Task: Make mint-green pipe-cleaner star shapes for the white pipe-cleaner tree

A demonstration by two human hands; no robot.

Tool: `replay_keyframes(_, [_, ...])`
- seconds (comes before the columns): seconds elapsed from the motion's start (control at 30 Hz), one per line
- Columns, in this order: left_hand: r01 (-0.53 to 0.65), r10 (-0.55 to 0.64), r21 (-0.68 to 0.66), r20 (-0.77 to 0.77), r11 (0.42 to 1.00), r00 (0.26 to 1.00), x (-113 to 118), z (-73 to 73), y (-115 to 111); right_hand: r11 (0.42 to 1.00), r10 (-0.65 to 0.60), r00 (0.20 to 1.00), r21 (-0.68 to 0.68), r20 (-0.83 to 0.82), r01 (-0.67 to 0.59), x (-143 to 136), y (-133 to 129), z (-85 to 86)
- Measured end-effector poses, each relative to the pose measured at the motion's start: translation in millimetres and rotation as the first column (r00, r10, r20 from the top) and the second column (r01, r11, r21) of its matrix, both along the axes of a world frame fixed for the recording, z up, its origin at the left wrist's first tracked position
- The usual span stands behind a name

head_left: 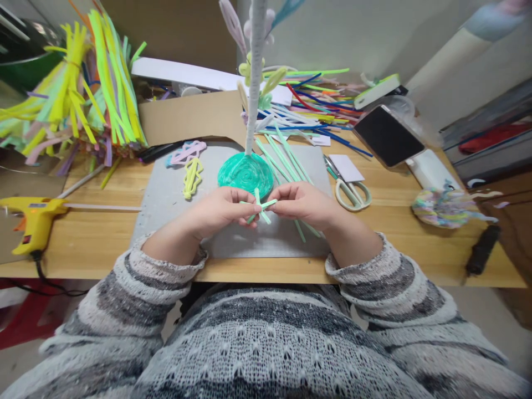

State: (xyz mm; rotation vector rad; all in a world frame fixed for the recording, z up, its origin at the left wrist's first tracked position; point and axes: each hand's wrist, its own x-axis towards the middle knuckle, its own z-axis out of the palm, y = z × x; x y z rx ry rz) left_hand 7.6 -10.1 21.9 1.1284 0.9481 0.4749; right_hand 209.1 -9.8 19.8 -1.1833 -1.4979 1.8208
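Note:
Between my hands is a small star-like shape of crossed mint-green pipe cleaners (265,214). My left hand (228,206) pinches it near its middle with thumb and fingers. The fingers of my right hand (302,204) are closed on one of its arms at the right. Just beyond my hands stands a round green coiled base (243,173) with a tall white wrapped stem (254,77) rising from it. Loose mint-green pipe cleaners (286,158) lie beside the base, some passing under my right hand. Yellow (192,178) and lilac (189,153) bent pipe-cleaner shapes rest left of the base.
A grey mat (166,216) covers the middle of the wooden table. Scissors (353,191) and a phone (388,136) lie to the right. A yellow glue gun (35,219) is at the left, below pipe-cleaner bundles (72,83). More pipe cleaners (316,102) lie at the back.

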Motion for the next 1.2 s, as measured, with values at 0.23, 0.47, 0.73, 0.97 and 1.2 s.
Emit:
replay_keyframes(0.23, [-0.086, 0.131, 0.229, -0.186, 0.970, 0.974, 2, -3.0, -1, 0.996, -0.037, 0.999, -0.081, -0.005, 0.036, 2, 4, -8.7])
replay_keyframes(0.47, [-0.109, 0.191, 0.289, -0.272, 0.951, 0.943, 6, -4.9, -2, 0.974, -0.129, 0.986, -0.200, -0.107, 0.105, -1, 2, -9.4])
replay_keyframes(0.73, [-0.330, 0.342, 0.186, -0.034, 0.925, 0.939, 8, -16.7, -2, 0.779, -0.294, 0.951, 0.601, 0.098, 0.180, -14, -26, -8.3])
replay_keyframes(0.97, [-0.387, 0.394, -0.084, 0.294, 0.918, 0.871, 15, -20.0, -1, 0.354, -0.467, 0.810, 0.914, 0.354, -0.196, -19, -43, -17.2])
replay_keyframes(1.2, [-0.369, 0.468, -0.306, 0.382, 0.878, 0.797, 16, -19.0, -1, 0.220, -0.492, 0.815, 0.950, 0.305, -0.222, -16, -33, -19.4])
